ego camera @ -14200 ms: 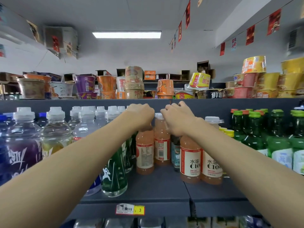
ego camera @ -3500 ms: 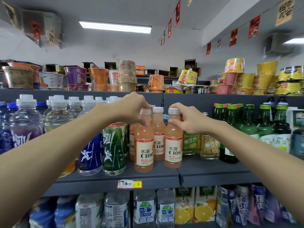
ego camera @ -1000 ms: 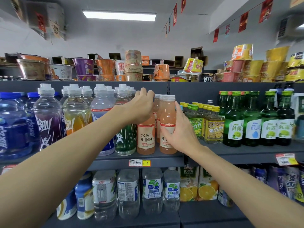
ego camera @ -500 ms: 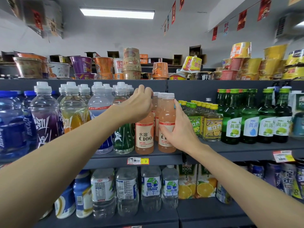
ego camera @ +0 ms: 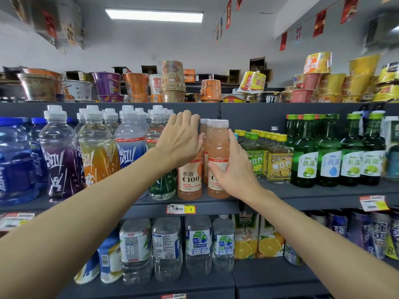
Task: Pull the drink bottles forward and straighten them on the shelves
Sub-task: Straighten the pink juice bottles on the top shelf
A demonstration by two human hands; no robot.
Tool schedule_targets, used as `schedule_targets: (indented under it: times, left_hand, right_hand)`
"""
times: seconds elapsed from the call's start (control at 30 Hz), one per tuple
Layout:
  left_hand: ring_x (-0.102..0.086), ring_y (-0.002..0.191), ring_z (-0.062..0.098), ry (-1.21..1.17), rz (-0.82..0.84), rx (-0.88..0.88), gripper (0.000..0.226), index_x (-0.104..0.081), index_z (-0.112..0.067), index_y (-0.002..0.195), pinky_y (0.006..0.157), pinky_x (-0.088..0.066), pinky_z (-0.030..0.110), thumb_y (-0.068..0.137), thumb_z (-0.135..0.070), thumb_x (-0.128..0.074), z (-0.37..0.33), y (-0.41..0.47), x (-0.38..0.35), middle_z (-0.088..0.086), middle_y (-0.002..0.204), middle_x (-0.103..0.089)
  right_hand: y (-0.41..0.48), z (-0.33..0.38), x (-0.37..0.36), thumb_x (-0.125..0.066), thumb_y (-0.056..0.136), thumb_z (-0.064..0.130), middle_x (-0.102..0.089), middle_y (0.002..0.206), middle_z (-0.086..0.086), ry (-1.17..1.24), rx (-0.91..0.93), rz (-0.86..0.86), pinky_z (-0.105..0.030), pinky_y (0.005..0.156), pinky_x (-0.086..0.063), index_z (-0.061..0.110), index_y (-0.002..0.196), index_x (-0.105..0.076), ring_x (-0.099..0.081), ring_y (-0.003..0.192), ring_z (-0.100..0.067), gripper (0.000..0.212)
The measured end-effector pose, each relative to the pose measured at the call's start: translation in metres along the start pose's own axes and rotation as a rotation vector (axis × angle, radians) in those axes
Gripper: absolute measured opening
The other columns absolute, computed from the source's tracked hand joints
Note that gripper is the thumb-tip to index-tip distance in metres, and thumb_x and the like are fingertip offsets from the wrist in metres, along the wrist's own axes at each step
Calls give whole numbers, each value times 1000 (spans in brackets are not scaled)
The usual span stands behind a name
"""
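Two pink C100 drink bottles stand side by side at the front edge of the middle shelf [ego camera: 313, 193], with more of them lined up behind. My left hand [ego camera: 181, 141] lies with straight fingers flat against the upper part of the left C100 bottle [ego camera: 189, 182] and hides its cap. My right hand [ego camera: 234, 169] holds the right C100 bottle [ego camera: 218, 145], thumb across the label and fingers up along its right side. Both bottles stand upright; the left label faces front.
Sports drink bottles [ego camera: 97, 152] fill the shelf to the left. Small yellow-capped bottles [ego camera: 278, 162] and green glass bottles [ego camera: 328, 160] stand to the right. Noodle cups [ego camera: 172, 80] sit on the top shelf, water bottles [ego camera: 198, 244] and juice cartons below. A price tag [ego camera: 181, 209] hangs under the C100 bottles.
My left hand's fingers have uncurled from the left bottle's neck and now lie straight against it. My right hand keeps its hold on the right bottle.
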State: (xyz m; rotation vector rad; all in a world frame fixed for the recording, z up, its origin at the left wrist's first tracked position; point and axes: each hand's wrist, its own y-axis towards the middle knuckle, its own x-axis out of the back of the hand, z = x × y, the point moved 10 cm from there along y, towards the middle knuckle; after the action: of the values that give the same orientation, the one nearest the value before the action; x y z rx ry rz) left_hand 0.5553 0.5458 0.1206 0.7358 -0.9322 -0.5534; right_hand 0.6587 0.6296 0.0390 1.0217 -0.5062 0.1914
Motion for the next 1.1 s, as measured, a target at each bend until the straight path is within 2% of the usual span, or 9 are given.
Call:
schedule_targets:
  times: [0.37, 0.73, 0.83, 0.9, 1.0, 1.1]
  left_hand:
    - [-48, 94, 27, 5, 19, 11, 41, -48, -6, 120, 85, -38, 40, 102, -38, -31, 1, 0, -2, 13, 110, -52]
    - [-50, 96, 28, 57, -35, -7, 43, -47, -6, 124, 89, -35, 41, 101, -38, -28, -2, -3, 2, 12, 113, -53]
    - [-51, 107, 30, 72, -42, 1, 51, -43, -3, 134, 97, -33, 43, 102, -39, -27, -2, -5, 2, 14, 123, -53]
    - [-46, 125, 33, 90, -45, -12, 60, -35, 0, 146, 108, -31, 46, 104, -42, -27, -4, -8, 2, 18, 138, -48]
    - [-28, 148, 35, 60, -64, -30, 68, -24, 0, 154, 122, -19, 49, 104, -45, -27, -7, -21, 1, 20, 156, -35]
    - [-14, 154, 33, -5, -116, -15, 70, -20, 0, 157, 124, -12, 50, 105, -45, -30, -8, -46, -1, 20, 163, -24]
  right_hand:
    - [0, 0, -1, -72, 89, 44, -35, 157, -3, -5, 9, 2, -45, 114, -34, 33, 160, 3, -36, 141, -24, 104]
    - [-2, 0, -3, -73, 89, 44, -35, 157, -4, -19, 3, 17, -47, 116, -33, 29, 161, 1, -35, 141, -25, 104]
    - [-2, 1, -3, -73, 89, 44, -36, 156, -4, -19, 0, 21, -48, 116, -35, 30, 160, 1, -35, 141, -25, 104]
    - [-2, 0, -2, -73, 88, 46, -35, 158, -2, -7, 2, 24, -49, 115, -36, 32, 160, 1, -35, 142, -24, 104]
    - [-7, -3, 1, -70, 87, 56, -33, 160, 1, 7, -14, 10, -46, 114, -38, 35, 159, -1, -35, 144, -21, 102]
    - [-23, -6, 0, -63, 89, 61, -28, 163, -1, -28, -16, -41, -42, 115, -34, 29, 160, -4, -32, 146, -19, 97]
